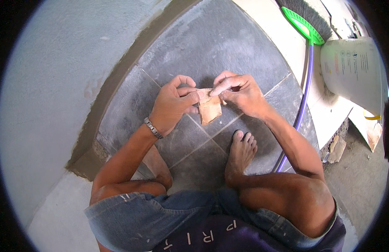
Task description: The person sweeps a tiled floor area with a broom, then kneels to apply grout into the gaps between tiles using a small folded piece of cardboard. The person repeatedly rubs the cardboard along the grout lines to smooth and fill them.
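Currently we pinch a small tan sandpaper piece [210,110] between both hands over the dark floor tiles [215,46]: left hand [172,105] fingers clamped on its edge, right hand [240,92] fingers clamped too. Folding looks underway; we've not yet put paper to tile.

rough tan paper scrap [210,110]; matt dark stone tiles [211,46]; denim shorts [160,210].

- Dark grey floor tiles [215,46] with pale grout lines, dusty in daylight; a band of grey-brown mortar [118,75] curves along their left edge
- A pale plastered wall surface [55,84] fills the left side
- A cream tiled strip [282,33] runs at upper right; a broom with a green head [303,26] and purple handle lies across it, beside a white sack [356,71]
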